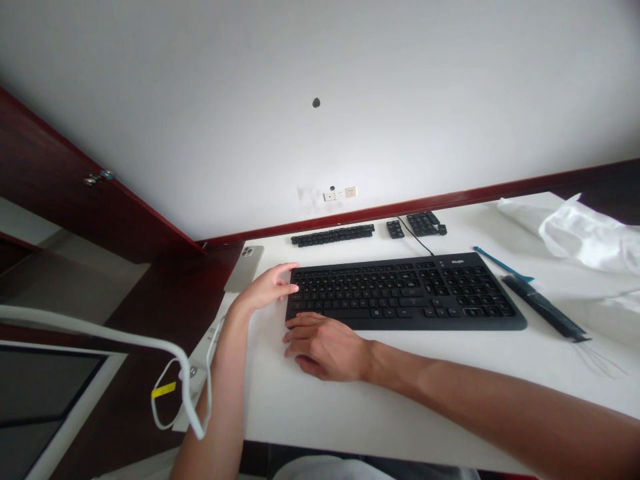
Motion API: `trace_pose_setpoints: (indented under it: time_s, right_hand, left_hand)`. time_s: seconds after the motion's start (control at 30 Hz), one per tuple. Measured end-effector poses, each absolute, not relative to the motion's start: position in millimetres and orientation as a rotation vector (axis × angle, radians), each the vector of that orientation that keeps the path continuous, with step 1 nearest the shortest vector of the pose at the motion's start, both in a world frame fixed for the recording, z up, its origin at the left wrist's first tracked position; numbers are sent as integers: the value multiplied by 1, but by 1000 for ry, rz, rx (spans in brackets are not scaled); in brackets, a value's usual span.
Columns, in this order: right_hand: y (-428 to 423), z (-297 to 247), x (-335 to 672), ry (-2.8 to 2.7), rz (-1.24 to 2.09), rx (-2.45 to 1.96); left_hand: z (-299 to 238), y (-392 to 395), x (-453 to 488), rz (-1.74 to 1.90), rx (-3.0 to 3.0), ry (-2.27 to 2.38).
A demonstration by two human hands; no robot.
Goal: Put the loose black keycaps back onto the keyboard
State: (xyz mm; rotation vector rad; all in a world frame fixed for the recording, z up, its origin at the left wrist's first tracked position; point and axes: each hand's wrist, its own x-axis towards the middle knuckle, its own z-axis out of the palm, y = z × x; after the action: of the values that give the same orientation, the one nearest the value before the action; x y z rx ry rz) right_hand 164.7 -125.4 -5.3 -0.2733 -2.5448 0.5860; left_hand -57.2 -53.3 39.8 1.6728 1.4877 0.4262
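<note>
Closest to you, a white cable (187,383) with a yellow tag (164,390) hangs in front of your left forearm. Your right hand (327,347) lies palm down at the near left corner of the black keyboard (405,293), its fingers slightly parted and bent, the foremost over the keyboard's edge; you aren't pinching anything with it. A little farther on, your left hand (273,287) is at the keyboard's left end, thumb and index finger spread apart, the index by the far corner and the thumb over the side edge. The keyboard lies flat across the white surface (300,413), many of its key positions looking like bare sockets.

Beside its right end you have a dark strip (545,310) with thin strands at one tip, then a slim blue tool (503,265). A phone (245,267) lies beyond your left wrist. Past the keyboard sit a long group of loose keycaps (333,235), a small cluster (395,229) and a larger block (424,224). A crumpled white bag (583,233) lies far right. Wall sockets (340,194) show behind.
</note>
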Motion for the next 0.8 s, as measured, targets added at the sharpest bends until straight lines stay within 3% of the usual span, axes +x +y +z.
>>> trace_pose_setpoints:
  time_s: [0.8]
  right_hand:
    - [-126, -5, 163, -2528, 595, -295]
  left_hand:
    - [60, -33, -48, 105, 1848, 1481]
